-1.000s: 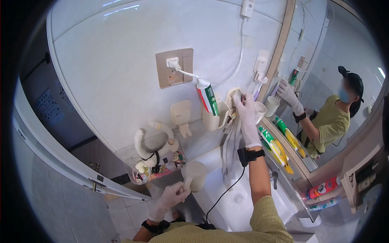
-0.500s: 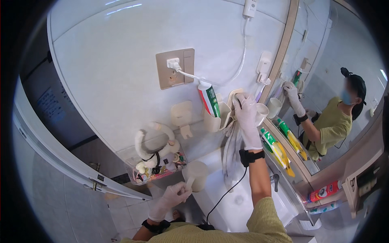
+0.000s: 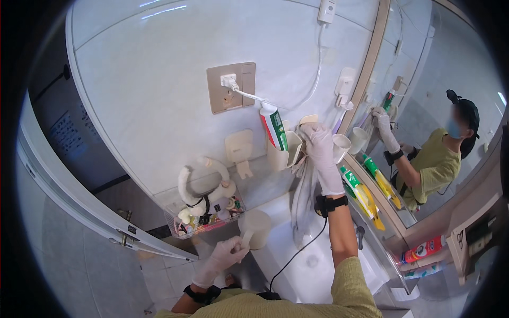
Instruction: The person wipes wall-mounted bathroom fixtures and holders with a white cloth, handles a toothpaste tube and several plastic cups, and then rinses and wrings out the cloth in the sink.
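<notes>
My left hand (image 3: 221,261), in a white glove, is closed on the handle of a pale mug (image 3: 256,230). The mug is held at the near left edge of the sink. Against the wall, my gloved right hand (image 3: 322,153) has its fingers closed at the top of a hanging grey towel (image 3: 304,199), just below a beige wall holder (image 3: 309,120). My fingertips partly hide where towel and holder meet. Left of this hand, a toothpaste tube (image 3: 275,127) leans in a cream wall cup (image 3: 279,159); a white cup (image 3: 341,148) is on its right.
A white sink (image 3: 297,265) lies below. To the left, a wire basket (image 3: 199,229) carries small items and a white ring-shaped thing (image 3: 183,185). A plugged-in cord (image 3: 318,69) runs along the wall. At right are a mirror (image 3: 424,63) and yellow-green tubes (image 3: 362,196) on a shelf.
My right hand has dropped slightly, with its fingers drawn closer together, and more of the beige holder shows above it. My left hand still holds the mug in nearly the same place.
</notes>
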### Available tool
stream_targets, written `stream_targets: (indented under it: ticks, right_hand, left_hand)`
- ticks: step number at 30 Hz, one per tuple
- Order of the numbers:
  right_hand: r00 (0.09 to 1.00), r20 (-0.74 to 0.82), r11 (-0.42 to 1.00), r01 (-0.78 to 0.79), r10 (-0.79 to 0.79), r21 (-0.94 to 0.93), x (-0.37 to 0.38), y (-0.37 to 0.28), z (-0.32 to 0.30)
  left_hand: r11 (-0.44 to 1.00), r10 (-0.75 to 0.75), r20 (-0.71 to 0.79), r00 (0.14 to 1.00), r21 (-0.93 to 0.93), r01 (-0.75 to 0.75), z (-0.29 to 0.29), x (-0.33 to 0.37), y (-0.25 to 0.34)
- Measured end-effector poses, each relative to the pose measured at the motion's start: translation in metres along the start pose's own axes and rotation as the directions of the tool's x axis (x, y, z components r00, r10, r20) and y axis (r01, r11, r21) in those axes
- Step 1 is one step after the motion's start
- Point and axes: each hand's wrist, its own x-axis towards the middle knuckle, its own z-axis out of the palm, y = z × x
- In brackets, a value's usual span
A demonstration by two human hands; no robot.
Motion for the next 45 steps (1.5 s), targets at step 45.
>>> stream_targets:
  ticks: [45]
  right_hand:
    - [0.743, -0.261, 0.786, -0.559, 0.616, 0.264, 0.005, 0.017, 0.015]
  left_hand:
    - [0.994, 0.099, -0.049, 0.994, -0.034, -0.101, 0.015, -0.010, -0.027]
